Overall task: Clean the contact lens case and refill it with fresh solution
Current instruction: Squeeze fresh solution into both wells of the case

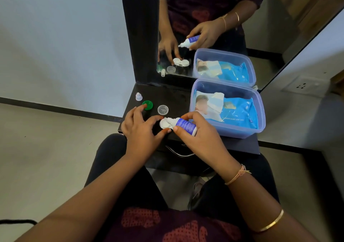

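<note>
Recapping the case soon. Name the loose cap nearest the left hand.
The green ribbed cap, at a fingertip of the left hand; the clear cap lies farther right, the white bottle cap farther back.

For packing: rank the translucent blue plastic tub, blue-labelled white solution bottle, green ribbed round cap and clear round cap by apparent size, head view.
1. Translucent blue plastic tub
2. Blue-labelled white solution bottle
3. Green ribbed round cap and clear round cap look alike, unranked.
</note>
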